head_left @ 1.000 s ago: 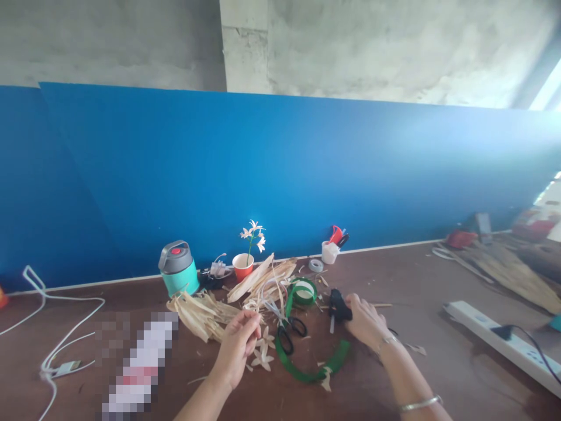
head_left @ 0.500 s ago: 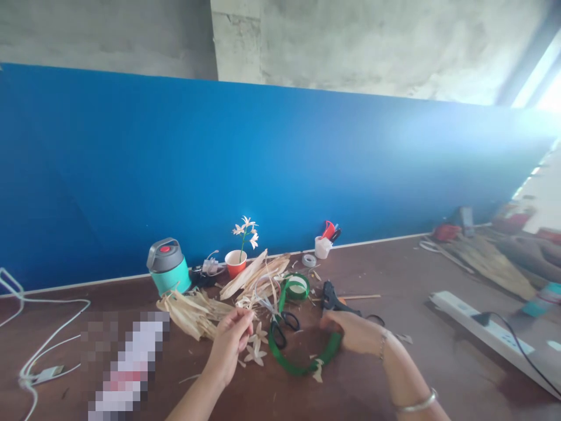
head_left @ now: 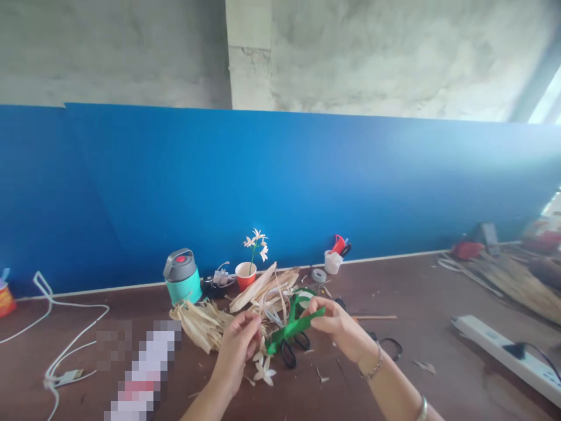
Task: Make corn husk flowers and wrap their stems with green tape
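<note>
Green ribbon slants from the right hand pinching it toward the left hand, fingertips together.

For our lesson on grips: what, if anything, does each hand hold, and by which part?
The right hand pinches the green strip near one end. The left hand looks pinched; whether it holds anything cannot be told.

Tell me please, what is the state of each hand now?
Left hand: closed in a pinch; anything held is too small to tell.
Right hand: closed, holding the green ribbon.
</note>
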A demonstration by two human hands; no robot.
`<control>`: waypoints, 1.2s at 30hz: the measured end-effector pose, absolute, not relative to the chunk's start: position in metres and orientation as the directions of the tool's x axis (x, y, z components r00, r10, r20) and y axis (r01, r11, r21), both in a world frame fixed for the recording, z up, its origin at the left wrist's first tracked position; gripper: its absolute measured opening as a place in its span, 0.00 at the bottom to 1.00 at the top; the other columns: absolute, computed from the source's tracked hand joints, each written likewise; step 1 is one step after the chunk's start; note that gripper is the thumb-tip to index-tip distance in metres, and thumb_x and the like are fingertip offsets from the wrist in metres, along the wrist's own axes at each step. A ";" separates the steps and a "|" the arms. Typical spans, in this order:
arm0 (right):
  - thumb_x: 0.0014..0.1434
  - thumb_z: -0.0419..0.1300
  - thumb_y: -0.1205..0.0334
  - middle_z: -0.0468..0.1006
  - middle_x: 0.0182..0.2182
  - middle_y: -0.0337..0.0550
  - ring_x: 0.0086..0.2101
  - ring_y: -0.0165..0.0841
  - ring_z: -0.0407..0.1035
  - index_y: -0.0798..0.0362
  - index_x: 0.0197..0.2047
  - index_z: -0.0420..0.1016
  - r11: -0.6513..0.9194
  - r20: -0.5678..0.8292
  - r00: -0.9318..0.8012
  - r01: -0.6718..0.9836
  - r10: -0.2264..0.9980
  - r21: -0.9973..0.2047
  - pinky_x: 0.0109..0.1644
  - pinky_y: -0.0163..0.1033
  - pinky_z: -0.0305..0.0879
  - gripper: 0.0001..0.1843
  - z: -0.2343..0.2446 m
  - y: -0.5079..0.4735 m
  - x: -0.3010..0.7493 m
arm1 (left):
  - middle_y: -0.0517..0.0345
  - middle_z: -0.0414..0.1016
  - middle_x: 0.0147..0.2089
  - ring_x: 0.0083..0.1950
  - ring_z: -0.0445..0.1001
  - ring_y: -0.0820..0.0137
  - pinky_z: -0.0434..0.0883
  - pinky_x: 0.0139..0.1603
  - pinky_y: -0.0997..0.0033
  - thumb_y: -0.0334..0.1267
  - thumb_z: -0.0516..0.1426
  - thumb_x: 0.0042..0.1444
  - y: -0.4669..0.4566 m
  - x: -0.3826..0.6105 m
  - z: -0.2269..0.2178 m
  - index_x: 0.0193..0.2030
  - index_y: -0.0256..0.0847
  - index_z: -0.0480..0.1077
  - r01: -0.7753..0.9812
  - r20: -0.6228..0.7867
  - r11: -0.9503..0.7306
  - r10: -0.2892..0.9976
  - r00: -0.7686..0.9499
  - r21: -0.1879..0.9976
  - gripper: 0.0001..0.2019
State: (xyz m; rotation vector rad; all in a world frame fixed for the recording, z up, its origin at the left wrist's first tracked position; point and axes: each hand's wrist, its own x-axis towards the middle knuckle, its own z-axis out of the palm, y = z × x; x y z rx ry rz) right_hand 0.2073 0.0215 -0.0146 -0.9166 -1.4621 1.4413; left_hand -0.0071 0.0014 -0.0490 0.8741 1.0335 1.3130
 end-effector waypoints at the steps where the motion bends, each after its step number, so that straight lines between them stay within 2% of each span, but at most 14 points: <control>1: 0.40 0.60 0.65 0.76 0.27 0.38 0.27 0.30 0.65 0.53 0.26 0.64 0.044 0.083 -0.360 -0.116 0.929 -0.992 0.30 0.33 0.57 0.08 -0.007 0.022 0.200 | 0.67 0.65 0.18 0.13 0.48 0.86 0.41 0.15 0.81 0.47 0.62 0.45 0.002 -0.007 -0.046 0.28 0.37 0.68 -0.330 -0.089 0.074 0.996 -0.030 0.941 0.15; 3: 0.40 0.61 0.65 0.76 0.28 0.40 0.29 0.32 0.67 0.52 0.26 0.64 0.052 0.118 -0.380 -0.180 0.918 -0.982 0.32 0.35 0.59 0.09 0.008 0.024 0.187 | 0.67 0.65 0.18 0.14 0.48 0.86 0.41 0.15 0.81 0.48 0.62 0.45 0.003 -0.006 -0.040 0.28 0.37 0.68 -0.336 -0.060 0.045 0.998 -0.033 0.941 0.15; 5: 0.41 0.61 0.67 0.76 0.34 0.43 0.35 0.34 0.67 0.52 0.24 0.63 0.125 0.194 -0.363 -0.206 0.911 -0.971 0.35 0.35 0.60 0.09 0.024 0.025 0.178 | 0.66 0.65 0.18 0.14 0.48 0.86 0.41 0.15 0.81 0.49 0.62 0.45 0.005 -0.006 -0.031 0.27 0.37 0.68 -0.333 -0.023 0.007 0.999 -0.044 0.943 0.16; 8: 0.41 0.60 0.68 0.76 0.38 0.44 0.35 0.34 0.66 0.52 0.21 0.60 0.224 0.296 -0.288 -0.258 0.911 -0.940 0.34 0.35 0.59 0.09 0.041 0.026 0.170 | 0.66 0.65 0.18 0.14 0.48 0.86 0.42 0.15 0.81 0.49 0.62 0.45 0.008 -0.006 -0.015 0.27 0.37 0.68 -0.310 0.024 -0.047 0.997 -0.079 0.950 0.16; 12: 0.43 0.60 0.66 0.75 0.25 0.40 0.28 0.32 0.64 0.52 0.24 0.61 0.152 0.312 -0.364 -0.405 0.878 -0.901 0.33 0.35 0.58 0.08 0.044 0.024 0.159 | 0.67 0.65 0.18 0.14 0.49 0.86 0.45 0.16 0.83 0.48 0.61 0.48 0.008 -0.006 0.005 0.30 0.37 0.69 -0.287 0.096 -0.139 0.983 -0.160 0.948 0.15; 14: 0.44 0.60 0.65 0.71 0.19 0.36 0.24 0.29 0.61 0.53 0.25 0.64 0.104 0.255 -0.389 -0.369 0.885 -0.923 0.31 0.34 0.56 0.06 0.042 0.023 0.153 | 0.68 0.64 0.18 0.14 0.49 0.86 0.44 0.15 0.83 0.48 0.61 0.48 0.008 -0.006 0.010 0.30 0.36 0.69 -0.279 0.106 -0.155 0.978 -0.182 0.948 0.15; 17: 0.46 0.61 0.63 0.69 0.18 0.35 0.23 0.27 0.59 0.54 0.26 0.68 0.081 0.134 -0.358 -0.162 0.924 -0.984 0.30 0.33 0.54 0.05 0.039 0.022 0.145 | 0.68 0.64 0.17 0.14 0.49 0.86 0.43 0.14 0.83 0.48 0.61 0.48 0.009 -0.006 0.008 0.32 0.37 0.69 -0.276 0.094 -0.145 0.977 -0.192 0.950 0.15; 21: 0.49 0.61 0.58 0.69 0.21 0.37 0.24 0.27 0.58 0.56 0.26 0.72 0.146 0.122 -0.322 0.053 0.939 -0.988 0.28 0.33 0.52 0.09 0.035 0.022 0.137 | 0.69 0.63 0.16 0.14 0.51 0.85 0.45 0.14 0.84 0.49 0.61 0.47 0.012 -0.008 0.001 0.35 0.37 0.69 -0.288 0.054 -0.106 0.982 -0.183 0.952 0.16; 28: 0.52 0.59 0.57 0.66 0.22 0.36 0.25 0.27 0.56 0.55 0.28 0.69 0.179 0.170 -0.246 0.014 0.954 -0.984 0.27 0.32 0.50 0.09 0.025 0.026 0.133 | 0.69 0.63 0.16 0.13 0.49 0.86 0.43 0.14 0.84 0.46 0.60 0.49 0.009 -0.008 0.000 0.33 0.37 0.68 -0.267 0.042 -0.079 0.989 -0.141 0.960 0.14; 36: 0.50 0.62 0.53 0.65 0.21 0.35 0.23 0.26 0.56 0.55 0.29 0.70 0.117 0.111 -0.281 0.004 0.953 -0.993 0.26 0.32 0.50 0.13 0.031 0.023 0.137 | 0.68 0.64 0.17 0.14 0.49 0.86 0.43 0.13 0.84 0.46 0.60 0.49 0.007 -0.006 0.001 0.33 0.37 0.68 -0.285 0.042 -0.076 0.992 -0.123 0.955 0.13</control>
